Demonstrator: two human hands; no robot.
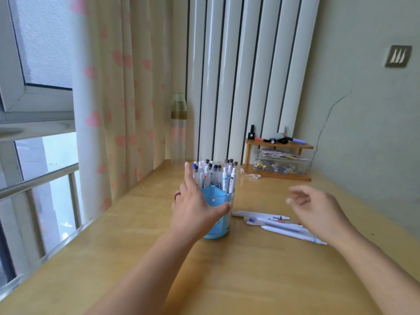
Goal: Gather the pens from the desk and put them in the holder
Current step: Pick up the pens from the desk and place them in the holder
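A blue pen holder [218, 196] with a clear wall stands mid-desk, packed with several upright white pens [214, 172]. My left hand [195, 206] spreads against the holder's near left side, forefinger pointing up and thumb across its front. Several white pens [276, 225] lie loose on the desk just right of the holder. My right hand [318, 212] hovers above their right ends with relaxed, slightly bent fingers and nothing in it.
The wooden desk [227, 276] runs along a window with a heart-print curtain [118, 110] at left. A tall bottle [178, 128] stands behind the holder. A small wooden shelf [278, 145] with a clear box [281, 163] of small items sits at back right.
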